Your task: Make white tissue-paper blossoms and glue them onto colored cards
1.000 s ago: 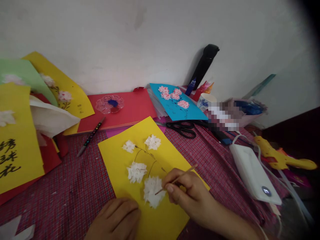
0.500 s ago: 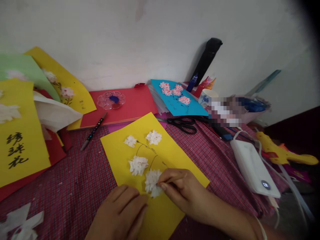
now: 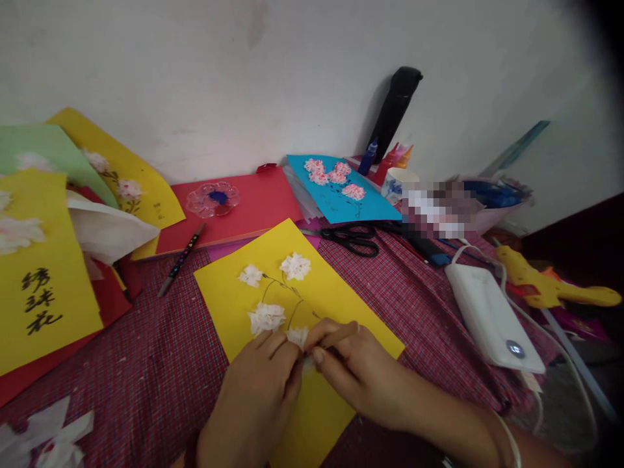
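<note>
A yellow sheet (image 3: 316, 416) lies in front of me with white crumpled-paper flowers and thin drawn stems on it. Both hands meet at the lowest paper flower (image 3: 297, 335), covering most of it. My left hand (image 3: 258, 390) has its fingers curled and closed at the flower's left side; their tips are hidden. Pinched in my right hand (image 3: 361, 370) is what looks like a thin tan stick (image 3: 344, 333), its tip down at the flower. Farther up the sheet sit more paper flowers, one (image 3: 266, 318) just beyond my left knuckles.
Black scissors (image 3: 355, 239) and a blue flower card (image 3: 336, 195) lie beyond the sheet. To the left are a marker (image 3: 181, 261), a paint dish (image 3: 213, 199) and yellow cards (image 3: 53, 279). A white power bank (image 3: 494, 318) and yellow glue gun (image 3: 541, 286) lie right.
My left hand has moved up and right from the sheet to the lowest flower, where its fingers now meet my right hand. The right hand stays at the flower. The view has shifted slightly.
</note>
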The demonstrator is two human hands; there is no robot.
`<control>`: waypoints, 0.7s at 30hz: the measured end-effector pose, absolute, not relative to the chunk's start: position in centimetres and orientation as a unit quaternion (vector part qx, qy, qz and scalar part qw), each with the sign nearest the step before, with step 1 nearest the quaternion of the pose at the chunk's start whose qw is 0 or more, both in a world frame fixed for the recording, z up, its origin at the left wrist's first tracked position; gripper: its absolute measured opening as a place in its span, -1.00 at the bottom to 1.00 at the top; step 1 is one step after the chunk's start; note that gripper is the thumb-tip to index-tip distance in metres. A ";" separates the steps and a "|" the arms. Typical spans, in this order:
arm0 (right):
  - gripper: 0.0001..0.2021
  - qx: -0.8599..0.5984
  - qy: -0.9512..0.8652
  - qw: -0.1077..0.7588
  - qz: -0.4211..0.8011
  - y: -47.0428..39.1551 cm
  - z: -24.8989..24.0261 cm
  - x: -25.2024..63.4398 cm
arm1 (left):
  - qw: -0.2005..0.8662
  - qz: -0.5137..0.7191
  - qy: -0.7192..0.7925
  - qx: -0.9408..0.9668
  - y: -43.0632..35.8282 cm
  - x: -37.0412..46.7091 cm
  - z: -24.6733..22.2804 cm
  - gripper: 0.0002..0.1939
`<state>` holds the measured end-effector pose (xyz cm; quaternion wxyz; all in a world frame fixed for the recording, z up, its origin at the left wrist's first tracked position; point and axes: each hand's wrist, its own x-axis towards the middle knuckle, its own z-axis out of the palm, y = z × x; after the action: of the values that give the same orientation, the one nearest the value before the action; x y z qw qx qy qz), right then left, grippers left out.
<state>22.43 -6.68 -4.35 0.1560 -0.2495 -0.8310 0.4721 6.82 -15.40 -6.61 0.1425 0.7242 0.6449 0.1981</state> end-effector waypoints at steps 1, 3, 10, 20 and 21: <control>-0.85 -0.250 -0.833 0.157 0.467 -6.6 -4.1 22.5 | 0.147 0.196 0.647 0.723 -15.4 6.9 -6.6 -0.86; -0.84 -0.254 -0.834 0.166 0.461 -6.6 -3.6 22.6 | 0.159 0.187 0.650 0.719 -15.3 7.0 -6.4 -0.84; -0.85 -0.299 -0.713 0.277 0.571 -6.1 -4.0 23.2 | 0.157 0.178 0.662 0.710 -15.5 6.0 -5.3 -0.83; -0.85 -0.417 -0.667 0.298 0.541 -4.7 -4.0 28.1 | -0.049 0.215 0.606 0.764 -22.6 1.3 -9.2 -0.77; -0.84 -0.434 -0.664 0.291 0.535 -4.9 -4.3 28.9 | -0.079 0.206 0.615 0.757 -23.4 1.1 -10.0 -0.72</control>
<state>28.89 -4.88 -4.32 0.2913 -0.4339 -0.6641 0.5347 1.14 -23.38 -10.02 -0.0788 0.7575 0.6146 0.2055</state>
